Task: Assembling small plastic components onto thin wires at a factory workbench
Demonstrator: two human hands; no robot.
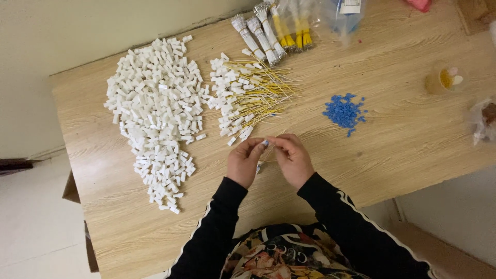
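Both our hands, left (244, 161) and right (292, 159), pinch a small blue piece (265, 143) and wire between fingertips; a slip could drop it among the white housings (155, 103).

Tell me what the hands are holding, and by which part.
Both hands, left hand and right hand, pinch one small assembly between their fingertips: a white piece with a bit of blue at its top. The exact grip points are too small to tell.

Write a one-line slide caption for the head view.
Left hand and right hand pinch a small blue-tipped part beside white connectors, yellow wires and blue pieces.
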